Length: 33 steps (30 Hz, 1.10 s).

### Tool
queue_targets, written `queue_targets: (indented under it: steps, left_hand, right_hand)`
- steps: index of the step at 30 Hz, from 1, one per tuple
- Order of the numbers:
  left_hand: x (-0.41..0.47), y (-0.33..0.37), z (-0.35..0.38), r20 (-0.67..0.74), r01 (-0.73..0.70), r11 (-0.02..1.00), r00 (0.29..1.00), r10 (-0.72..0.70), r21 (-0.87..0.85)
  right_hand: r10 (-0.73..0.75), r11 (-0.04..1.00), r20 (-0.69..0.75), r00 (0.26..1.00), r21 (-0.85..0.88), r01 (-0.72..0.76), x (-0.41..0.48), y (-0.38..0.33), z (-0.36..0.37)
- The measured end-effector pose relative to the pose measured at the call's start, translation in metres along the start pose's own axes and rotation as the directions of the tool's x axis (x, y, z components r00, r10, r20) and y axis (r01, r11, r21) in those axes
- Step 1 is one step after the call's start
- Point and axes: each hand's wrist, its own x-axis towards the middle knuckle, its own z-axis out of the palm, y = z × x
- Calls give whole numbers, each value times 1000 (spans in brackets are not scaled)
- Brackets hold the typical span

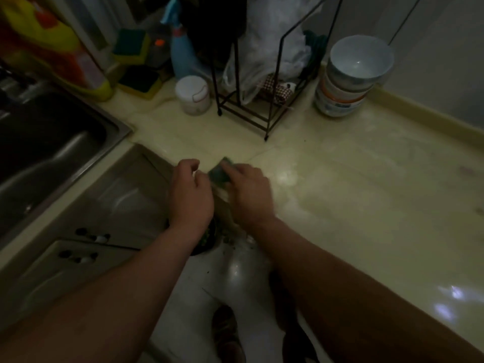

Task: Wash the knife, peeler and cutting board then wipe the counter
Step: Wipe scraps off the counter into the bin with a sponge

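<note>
My right hand point(248, 192) presses a green scouring sponge point(219, 172) against the pale yellow counter point(353, 195) at its inner corner edge. My left hand point(190, 195) hovers just left of the sponge at the counter's edge, fingers loosely curled and holding nothing. Below the hands a dark bin point(207, 239) with green scraps sits on the floor. Knife, peeler and cutting board are not visible.
A steel sink point(52, 153) lies at left. At the back stand spare sponges point(133, 61), a blue spray bottle point(183, 53), a white jar point(193, 95), a black wire rack point(262, 100) with plastic bags, and stacked bowls point(351, 77).
</note>
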Motion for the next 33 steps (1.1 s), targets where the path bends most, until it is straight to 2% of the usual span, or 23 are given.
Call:
queue_targets:
  steps: [2,4,6,7,8,9,10,11,13,15,16,17,18,19,21,23,25,26,27,29,30,31,33]
  left_hand:
    - [-6,3,2,43,-21,999,999,22,-26]
    - [-16,7,8,99,-62,997,993,66,-40]
    - [-30,13,20,168,-123,992,978,125,-24]
    - [-38,17,27,198,-148,989,969,149,-18]
    - [-47,21,35,224,-168,986,960,167,-16]
    - [-56,25,43,246,-181,983,953,180,-18]
    - [-64,29,51,268,-189,982,945,186,-16]
    - [-73,31,60,291,-201,980,937,194,-7]
    - [-86,36,77,336,-244,969,916,220,31]
    - [-96,43,92,375,-299,952,892,252,71]
    - [-99,47,98,390,-323,943,881,267,83]
    - [-101,51,104,400,-343,935,872,282,88]
    - [-102,55,110,406,-363,927,863,299,89]
    - [-104,60,118,414,-384,919,853,316,88]
    - [-111,71,133,446,-414,906,829,337,84]
    - [-121,82,146,478,-431,900,805,350,68]
    - [-128,92,155,499,-440,897,789,359,50]
    - [-129,95,159,501,-443,896,786,362,46]
    - [-126,98,162,499,-446,894,786,364,50]
    - [-115,104,164,486,-441,895,799,354,74]
    - [-109,106,163,475,-433,898,809,347,81]
    - [-101,108,161,459,-423,903,819,344,78]
    - [-85,109,153,415,-407,911,841,346,64]
  right_hand:
    - [154,988,-128,980,-8,-156,-30,54,-39]
    - [333,925,-249,910,-103,-366,-84,128,-84]
    - [530,780,-341,776,-163,-604,-158,192,-126]
    - [639,674,-368,676,-158,-722,-200,211,-140]
    - [717,576,-391,577,-134,-807,-236,216,-146]
    - [756,520,-395,522,-122,-845,-263,209,-142]
    - [761,516,-390,519,-121,-848,-278,191,-132]
    - [746,557,-361,560,-123,-821,-281,169,-114]
    - [625,735,-272,732,-111,-669,-254,117,-76]
    - [427,878,-147,892,-167,-448,-221,81,-51]
    - [369,905,-123,921,-177,-387,-209,84,-53]
    - [370,906,-176,912,-151,-396,-200,104,-71]
    - [422,874,-264,867,-134,-466,-203,135,-92]
    - [511,803,-350,785,-132,-581,-217,171,-115]
    - [708,551,-454,541,-123,-825,-267,237,-161]
    - [790,355,-509,341,-74,-932,-320,266,-176]
    - [830,323,-480,283,1,-946,-330,238,-154]
    - [831,385,-457,317,59,-921,-315,213,-135]
    - [795,503,-419,439,51,-863,-294,186,-116]
    - [530,811,-277,801,-108,-574,-251,141,-84]
    - [413,886,-195,890,-142,-442,-231,138,-78]
    - [357,911,-179,917,-151,-384,-209,158,-86]
    - [479,843,-281,832,-117,-525,-175,221,-113]
